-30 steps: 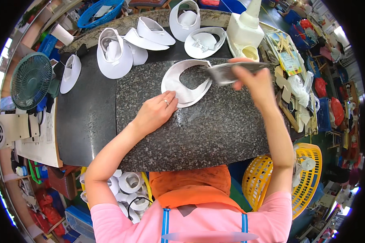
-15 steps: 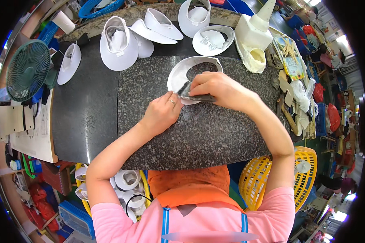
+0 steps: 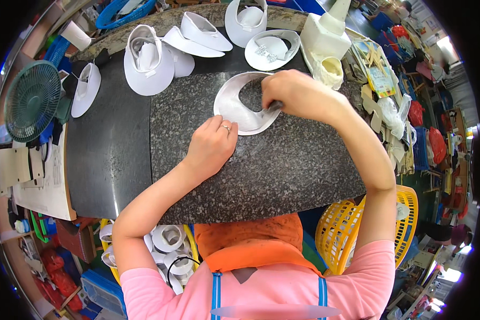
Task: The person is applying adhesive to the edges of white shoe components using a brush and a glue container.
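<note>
A white sun visor (image 3: 240,113) lies on the speckled dark stone slab (image 3: 240,176) in front of me. My left hand (image 3: 212,144), with a ring on one finger, is closed at the visor's near left edge, pinching it. Over the visor's right side is my right hand (image 3: 299,96), its fingers wrapped round a dark-handled brush (image 3: 275,106). Only the handle's end shows; the bristles are hidden behind the hand. Beyond the visor lies another white visor (image 3: 272,49) with a sparkly bow-like ornament on it.
More white visors (image 3: 149,61) stand along the back. A white glue bottle (image 3: 325,34) and a glue-crusted cup (image 3: 329,73) are at the back right. A green fan (image 3: 33,101) stands left. Yellow baskets (image 3: 338,229) flank me below the slab, the left one holding several visors.
My right hand has moved the brush from the visor's near left part to its right side, uncovering the white brim. My left hand stays at the edge. The view has shifted slightly.
</note>
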The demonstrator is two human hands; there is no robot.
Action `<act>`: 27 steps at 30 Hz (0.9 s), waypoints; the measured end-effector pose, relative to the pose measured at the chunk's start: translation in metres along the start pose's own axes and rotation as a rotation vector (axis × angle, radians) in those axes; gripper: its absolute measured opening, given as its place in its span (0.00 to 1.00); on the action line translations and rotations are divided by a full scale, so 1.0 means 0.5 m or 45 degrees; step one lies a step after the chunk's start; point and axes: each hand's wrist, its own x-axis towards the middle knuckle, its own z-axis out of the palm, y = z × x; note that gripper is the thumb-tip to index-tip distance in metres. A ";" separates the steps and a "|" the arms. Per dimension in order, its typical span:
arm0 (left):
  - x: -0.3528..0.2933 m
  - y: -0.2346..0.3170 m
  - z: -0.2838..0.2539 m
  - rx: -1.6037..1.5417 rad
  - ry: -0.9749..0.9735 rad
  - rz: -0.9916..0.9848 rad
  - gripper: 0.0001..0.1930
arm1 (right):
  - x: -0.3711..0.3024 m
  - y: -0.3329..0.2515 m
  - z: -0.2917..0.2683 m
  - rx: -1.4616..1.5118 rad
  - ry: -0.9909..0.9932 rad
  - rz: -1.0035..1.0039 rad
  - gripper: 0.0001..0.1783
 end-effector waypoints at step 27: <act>0.013 -0.027 -0.161 -1.406 0.412 -1.284 0.10 | -0.001 -0.059 0.126 0.022 0.610 0.216 0.13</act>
